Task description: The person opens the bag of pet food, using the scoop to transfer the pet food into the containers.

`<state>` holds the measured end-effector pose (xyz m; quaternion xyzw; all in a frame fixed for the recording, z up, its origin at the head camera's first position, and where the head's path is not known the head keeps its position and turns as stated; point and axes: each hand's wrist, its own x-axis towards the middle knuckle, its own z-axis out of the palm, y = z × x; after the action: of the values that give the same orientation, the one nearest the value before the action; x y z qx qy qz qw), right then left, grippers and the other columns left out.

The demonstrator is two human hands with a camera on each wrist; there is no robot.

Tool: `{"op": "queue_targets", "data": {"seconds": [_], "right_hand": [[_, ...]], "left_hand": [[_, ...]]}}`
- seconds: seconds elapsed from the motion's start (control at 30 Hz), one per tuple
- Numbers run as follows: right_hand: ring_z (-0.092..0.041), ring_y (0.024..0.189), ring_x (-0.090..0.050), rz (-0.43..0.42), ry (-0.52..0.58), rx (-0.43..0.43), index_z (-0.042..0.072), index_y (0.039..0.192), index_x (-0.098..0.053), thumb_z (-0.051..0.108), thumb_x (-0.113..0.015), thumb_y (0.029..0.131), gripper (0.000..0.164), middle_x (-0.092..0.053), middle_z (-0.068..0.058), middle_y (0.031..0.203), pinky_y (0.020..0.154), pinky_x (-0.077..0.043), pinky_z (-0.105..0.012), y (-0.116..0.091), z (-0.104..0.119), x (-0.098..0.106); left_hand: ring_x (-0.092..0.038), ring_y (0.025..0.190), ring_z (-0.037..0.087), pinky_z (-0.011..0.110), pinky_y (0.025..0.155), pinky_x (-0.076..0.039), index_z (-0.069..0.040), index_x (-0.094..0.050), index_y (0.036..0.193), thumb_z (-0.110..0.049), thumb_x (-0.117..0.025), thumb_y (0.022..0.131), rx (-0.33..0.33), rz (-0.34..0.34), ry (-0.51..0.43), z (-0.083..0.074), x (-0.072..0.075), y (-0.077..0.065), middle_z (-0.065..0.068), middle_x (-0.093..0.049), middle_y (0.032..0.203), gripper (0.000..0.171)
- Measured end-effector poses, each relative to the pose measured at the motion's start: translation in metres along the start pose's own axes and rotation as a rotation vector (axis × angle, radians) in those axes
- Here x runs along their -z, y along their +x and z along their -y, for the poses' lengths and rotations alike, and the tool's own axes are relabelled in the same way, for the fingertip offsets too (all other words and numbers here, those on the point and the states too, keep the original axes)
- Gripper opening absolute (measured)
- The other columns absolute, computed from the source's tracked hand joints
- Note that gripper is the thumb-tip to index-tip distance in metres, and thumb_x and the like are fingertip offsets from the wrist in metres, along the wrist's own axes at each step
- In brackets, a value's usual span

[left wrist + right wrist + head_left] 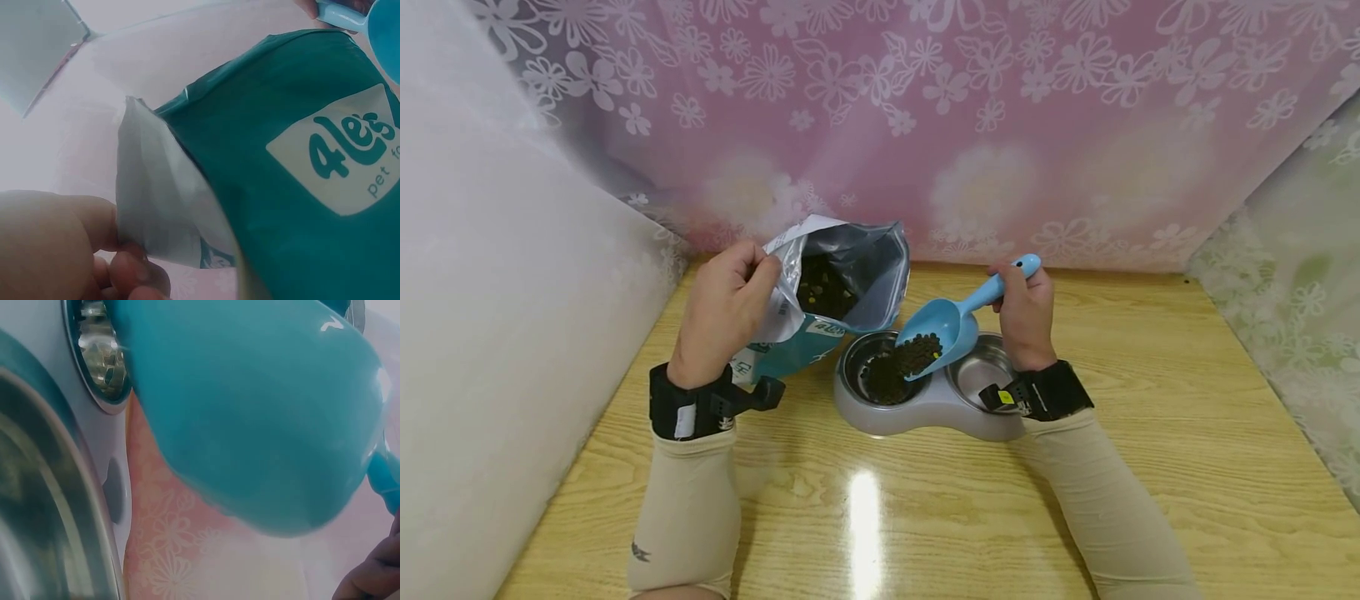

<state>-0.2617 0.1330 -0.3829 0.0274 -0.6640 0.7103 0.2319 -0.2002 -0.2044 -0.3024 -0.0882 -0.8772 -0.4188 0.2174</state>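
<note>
My left hand (722,304) pinches the rim of a teal pet food bag (250,156), whose mouth is open and shows dark kibble (822,287) inside. The right hand (1028,321) grips the handle of a light blue scoop (958,329). The scoop tilts down over the left bowl (859,392) of a grey double pet bowl (917,421), with kibble at its lip and more lying in that bowl. In the right wrist view the scoop's underside (250,419) fills most of the picture. The right bowl (981,375) shows bare metal under the right wrist.
Everything stands on a wooden table (962,517). A pink flowered cloth (925,150) hangs behind, a white wall (512,292) is at the left, and a pale flowered cloth (1300,292) is at the right. The bag stands close behind the left bowl.
</note>
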Motion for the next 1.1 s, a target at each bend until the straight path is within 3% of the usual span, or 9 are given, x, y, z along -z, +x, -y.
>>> {"op": "queue_targets", "data": {"seconds": [0.33, 0.57, 0.73, 0.8, 1.1], "right_hand": [[-0.011, 0.056, -0.048, 0.044, -0.041, 0.038, -0.01, 0.099, -0.065, 0.016, -0.049, 0.103, 0.031, -0.053, 0.004, 0.066, 0.057, -0.044, -0.023, -0.003, 0.002, 0.001], [-0.016, 0.054, -0.046, 0.069, -0.054, 0.119, 0.003, 0.089, -0.067, 0.013, -0.049, 0.102, 0.024, -0.053, 0.004, 0.064, 0.055, -0.043, -0.025, -0.005, 0.005, 0.0], [-0.023, 0.053, -0.044, 0.099, -0.041, 0.208, -0.01, 0.093, -0.063, 0.011, -0.049, 0.1, 0.026, -0.051, 0.003, 0.065, 0.054, -0.043, -0.028, -0.007, 0.009, -0.001], [-0.022, 0.052, -0.044, 0.108, -0.033, 0.239, -0.014, 0.095, -0.06, 0.01, -0.048, 0.1, 0.028, -0.053, 0.003, 0.067, 0.054, -0.043, -0.028, -0.008, 0.009, -0.002], [-0.012, 0.052, -0.041, 0.066, 0.014, 0.334, -0.012, 0.092, -0.06, 0.01, -0.049, 0.097, 0.025, -0.051, 0.001, 0.067, 0.056, -0.038, -0.026, -0.013, 0.013, 0.001]], "left_hand": [[-0.042, 0.054, 0.022, 0.031, 0.045, -0.028, -0.011, -0.058, 0.083, -0.032, -0.049, 0.107, -0.006, 0.007, -0.012, 0.0, -0.001, 0.0, 0.006, -0.042, 0.065, 0.033], [-0.041, 0.055, 0.023, 0.031, 0.046, -0.027, -0.01, -0.057, 0.083, -0.032, -0.049, 0.107, 0.0, 0.006, -0.009, -0.001, -0.003, 0.0, 0.006, -0.041, 0.066, 0.033], [-0.042, 0.056, 0.022, 0.031, 0.046, -0.027, -0.01, -0.057, 0.082, -0.032, -0.049, 0.106, 0.005, 0.002, -0.018, -0.001, -0.003, 0.0, 0.006, -0.042, 0.066, 0.033], [-0.042, 0.056, 0.022, 0.031, 0.046, -0.027, -0.011, -0.057, 0.082, -0.032, -0.049, 0.106, 0.007, 0.004, -0.02, -0.001, -0.003, 0.0, 0.006, -0.042, 0.066, 0.033], [-0.041, 0.055, 0.023, 0.031, 0.045, -0.027, -0.01, -0.057, 0.082, -0.031, -0.049, 0.107, 0.005, 0.01, -0.021, -0.001, -0.004, -0.001, 0.006, -0.041, 0.066, 0.033]]}}
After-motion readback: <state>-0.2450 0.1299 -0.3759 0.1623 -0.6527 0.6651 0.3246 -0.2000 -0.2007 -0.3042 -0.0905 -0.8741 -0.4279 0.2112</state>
